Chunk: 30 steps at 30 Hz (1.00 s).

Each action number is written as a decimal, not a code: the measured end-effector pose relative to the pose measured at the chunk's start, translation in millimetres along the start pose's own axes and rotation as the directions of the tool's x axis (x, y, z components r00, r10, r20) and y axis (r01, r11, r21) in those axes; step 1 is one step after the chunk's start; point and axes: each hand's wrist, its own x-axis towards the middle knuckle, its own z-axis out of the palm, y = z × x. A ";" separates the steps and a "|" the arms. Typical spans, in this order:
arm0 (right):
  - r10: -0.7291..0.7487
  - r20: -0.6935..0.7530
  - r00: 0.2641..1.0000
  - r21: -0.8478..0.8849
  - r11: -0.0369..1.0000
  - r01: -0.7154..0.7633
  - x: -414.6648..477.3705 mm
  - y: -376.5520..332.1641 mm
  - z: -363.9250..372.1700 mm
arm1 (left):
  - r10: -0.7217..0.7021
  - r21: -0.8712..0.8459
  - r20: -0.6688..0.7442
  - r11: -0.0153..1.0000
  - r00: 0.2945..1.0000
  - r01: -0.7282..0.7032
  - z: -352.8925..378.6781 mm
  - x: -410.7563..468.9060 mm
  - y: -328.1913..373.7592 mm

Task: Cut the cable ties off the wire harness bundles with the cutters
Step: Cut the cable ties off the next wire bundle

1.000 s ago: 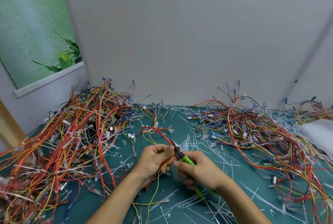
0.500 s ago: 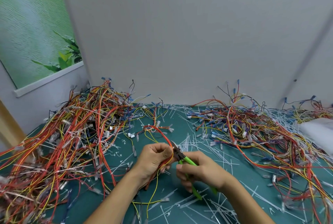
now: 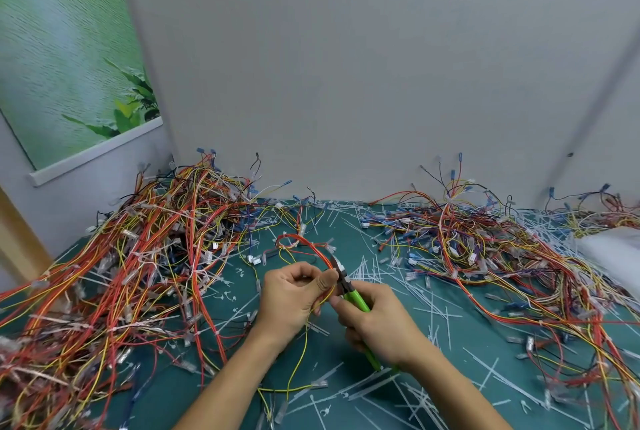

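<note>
The left hand (image 3: 294,294) curls its fingers round a thin bundle of red, orange and yellow wires (image 3: 317,249), pinching it near the thumb, above the dark green table mat (image 3: 346,232). The right hand (image 3: 377,322) wraps its fingers tightly round the bright green-handled steel cutters (image 3: 355,298), whose dark head meets the wires just beside the left thumb. Tangled heaps of wire harnesses (image 3: 138,256) lie left and right, and cut white plastic cable ties (image 3: 367,270) are scattered between them.
</note>
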 end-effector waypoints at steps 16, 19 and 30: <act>0.060 0.383 0.922 0.229 0.961 -0.157 -6.9 -5.8 -28.4 | -0.053 -0.039 0.133 0.997 0.990 0.059 0.7 -4.5 5.5; 0.054 0.421 0.906 0.205 0.967 -0.153 -8.0 -6.6 -32.6 | -0.067 -0.074 0.164 0.994 0.984 0.080 1.5 -5.3 5.0; 0.037 0.311 0.950 0.015 0.999 -0.044 -8.1 -11.5 -28.0 | -0.093 -0.213 0.197 0.968 0.976 0.136 3.5 -7.4 0.4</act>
